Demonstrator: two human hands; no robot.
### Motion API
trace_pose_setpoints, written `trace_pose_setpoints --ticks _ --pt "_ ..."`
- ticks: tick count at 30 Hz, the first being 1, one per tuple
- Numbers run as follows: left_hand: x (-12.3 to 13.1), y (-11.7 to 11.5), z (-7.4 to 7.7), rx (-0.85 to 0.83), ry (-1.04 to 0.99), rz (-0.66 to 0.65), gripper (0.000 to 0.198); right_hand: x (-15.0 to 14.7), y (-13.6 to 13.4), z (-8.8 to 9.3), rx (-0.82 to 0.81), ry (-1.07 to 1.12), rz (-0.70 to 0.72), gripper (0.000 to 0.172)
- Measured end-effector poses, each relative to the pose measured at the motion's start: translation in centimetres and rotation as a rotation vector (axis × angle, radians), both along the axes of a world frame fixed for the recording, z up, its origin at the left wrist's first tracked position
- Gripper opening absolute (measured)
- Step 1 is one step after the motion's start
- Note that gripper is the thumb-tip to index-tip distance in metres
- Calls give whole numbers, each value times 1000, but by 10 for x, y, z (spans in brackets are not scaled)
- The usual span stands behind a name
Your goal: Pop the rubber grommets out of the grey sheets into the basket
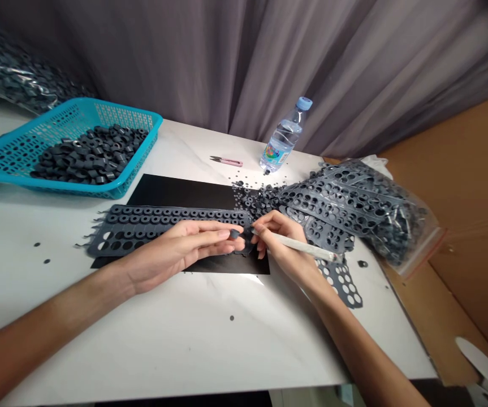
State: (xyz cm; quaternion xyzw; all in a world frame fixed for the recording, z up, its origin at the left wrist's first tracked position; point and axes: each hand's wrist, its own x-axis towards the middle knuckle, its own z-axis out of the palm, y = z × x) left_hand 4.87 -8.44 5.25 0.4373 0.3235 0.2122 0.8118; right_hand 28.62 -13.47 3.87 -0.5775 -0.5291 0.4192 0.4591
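Observation:
Between the thumb and fingers of my left hand (pixel 184 244) is a small dark grey rubber piece (pixel 234 233). My right hand (pixel 284 249) grips a slim white pen-like tool (pixel 307 247), its tip close to that piece; I cannot tell whether they touch. Beneath my left hand lies a dark grey rubber sheet (pixel 176 213) with rows of round ringed parts. Its near left rows have open holes. The hand covers the sheet's lower right part. Under the sheet is a black mat (pixel 167 189).
A blue basket (pixel 139 167) at left holds many dark rubber pieces. Pink-handled snips (pixel 229 162) lie behind the mat, near a water bottle (pixel 284 135). To the right are punched sheets (pixel 332 198), a plastic bag (pixel 400 226) and loose scraps (pixel 254 199). A cardboard panel (pixel 460 186) stands at right.

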Motion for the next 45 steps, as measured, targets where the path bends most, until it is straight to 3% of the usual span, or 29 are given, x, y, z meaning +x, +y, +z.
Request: trace_pose_setpoints --ticks 5,22,33,45 --pt "0 0 1 38 2 -7 35 -4 -5 6 95 -23 11 18" --pt "1 0 5 -35 0 26 29 -2 -9 8 129 -194 66 17" --pt "2 -1 4 41 34 -79 26 -2 -12 23 146 -228 254 17" --pt "1 0 -2 114 147 -25 34 0 -14 27 78 -223 229 18"
